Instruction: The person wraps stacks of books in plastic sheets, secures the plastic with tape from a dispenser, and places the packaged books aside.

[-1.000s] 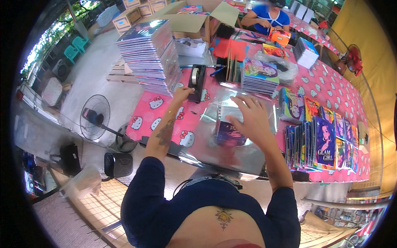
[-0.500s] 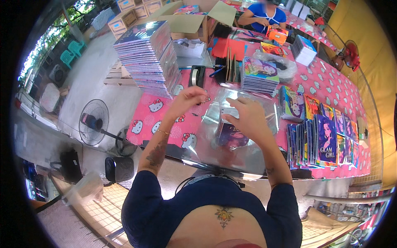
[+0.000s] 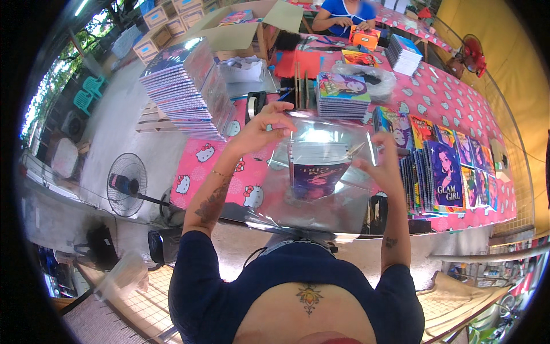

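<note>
A small stack of spiral notebooks with dark purple covers [image 3: 321, 179] stands in front of me, under or inside a large sheet of clear plastic [image 3: 269, 200]. White page edges show at the stack's far side. At the plastic's far left corner, my left hand [image 3: 264, 133] has its thumb and fingers closed on the film. My right hand [image 3: 388, 166] is at the plastic's right side, thumb and index finger apart, the thumb near the stack. Just beyond my left hand stands a black tape dispenser [image 3: 256, 105].
A tall stack of notebooks [image 3: 183, 97] rises at the left. More notebooks [image 3: 344, 94] are piled beyond the plastic, and rows of colourful ones [image 3: 448, 178] stand at the right. An open carton [image 3: 246, 37] is at the back. Across the table, a person [image 3: 345, 17] handles an orange item.
My right hand has moved right, off the top of the plastic to its side. The plastic now bulges over the notebooks, whose page edges show. My left hand has closed on the film's corner.
</note>
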{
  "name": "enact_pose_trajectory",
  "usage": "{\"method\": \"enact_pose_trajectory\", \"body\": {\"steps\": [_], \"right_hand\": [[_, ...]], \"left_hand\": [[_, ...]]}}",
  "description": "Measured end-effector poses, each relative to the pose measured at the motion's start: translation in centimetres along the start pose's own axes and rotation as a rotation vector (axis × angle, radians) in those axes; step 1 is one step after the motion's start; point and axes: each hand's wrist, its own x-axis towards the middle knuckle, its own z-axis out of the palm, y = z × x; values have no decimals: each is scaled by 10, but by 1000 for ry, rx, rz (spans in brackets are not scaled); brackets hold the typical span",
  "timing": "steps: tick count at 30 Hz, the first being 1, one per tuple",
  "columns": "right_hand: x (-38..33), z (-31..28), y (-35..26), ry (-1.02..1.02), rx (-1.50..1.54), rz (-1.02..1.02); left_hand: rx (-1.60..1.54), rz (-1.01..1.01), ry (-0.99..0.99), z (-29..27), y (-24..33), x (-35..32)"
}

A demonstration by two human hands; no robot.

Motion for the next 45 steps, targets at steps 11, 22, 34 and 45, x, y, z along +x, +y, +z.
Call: {"method": "enact_pose_trajectory", "body": {"steps": [11, 22, 34, 45], "right_hand": [[-5, 55, 24, -433, -105, -196], [63, 66, 67, -407, 490, 399], [84, 53, 62, -838, 504, 186], [1, 57, 5, -295, -202, -309]], "left_hand": [[631, 188, 82, 90, -47, 36], [1032, 352, -56, 68, 91, 27], [-339, -370, 42, 59, -61, -9], [736, 253, 45, 88, -21, -51]]}}
